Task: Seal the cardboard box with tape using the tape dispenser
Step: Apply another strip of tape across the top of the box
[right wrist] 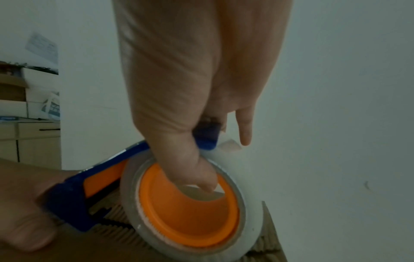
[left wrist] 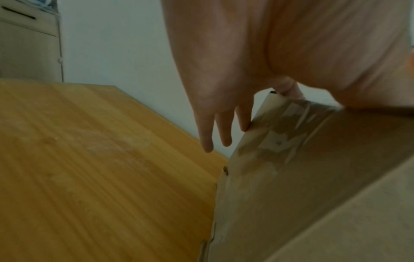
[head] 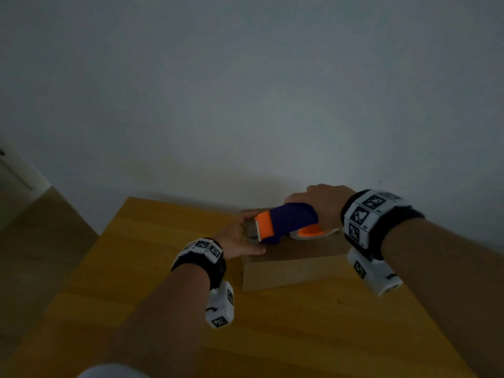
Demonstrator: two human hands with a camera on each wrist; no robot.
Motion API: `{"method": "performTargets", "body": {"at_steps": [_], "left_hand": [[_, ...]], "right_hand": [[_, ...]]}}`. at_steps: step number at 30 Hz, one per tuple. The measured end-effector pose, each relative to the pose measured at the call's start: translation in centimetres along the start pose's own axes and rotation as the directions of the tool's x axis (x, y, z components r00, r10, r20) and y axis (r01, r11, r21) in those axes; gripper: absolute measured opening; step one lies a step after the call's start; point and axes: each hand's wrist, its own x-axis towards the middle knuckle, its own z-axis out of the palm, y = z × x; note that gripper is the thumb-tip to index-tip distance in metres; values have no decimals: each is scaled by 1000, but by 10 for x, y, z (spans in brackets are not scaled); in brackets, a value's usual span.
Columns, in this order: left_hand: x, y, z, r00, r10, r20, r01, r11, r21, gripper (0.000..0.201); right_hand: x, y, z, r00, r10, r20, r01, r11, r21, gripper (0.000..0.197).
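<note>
Mid-taping: your right hand (head: 324,203) gripped the blue-and-orange plastic tape dispenser (head: 286,223) atop the brown cardboard box (head: 294,268); left hand (head: 240,237) lay flat-fingered at its cutter end. Next, probably press and tear.

We see a yellowish wooden table (head: 152,282) with its far edge set against a pale wall (head: 245,91). A brown cardboard box (head: 294,271) rests directly on its far half.
</note>
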Motion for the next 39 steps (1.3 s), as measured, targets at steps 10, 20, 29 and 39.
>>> {"method": "performTargets", "body": {"at_steps": [10,20,29,39], "left_hand": [[8,-12,-1,995,-71,-73,62,992,-110,86],[6,-13,-5,998,-57,-30,57,998,-5,88],[8,-10,-6,997,-82,-12,81,996,-25,89],[30,25,7,1000,-11,9,1,735,678,135]], "right_hand": [[18,-6,-1,996,-76,-37,75,997,-33,63],[12,10,3,998,-29,54,35,993,-111,76],[-6,32,0,994,23,110,-18,999,-49,83],[-7,35,4,994,-48,-96,51,998,31,67]]}}
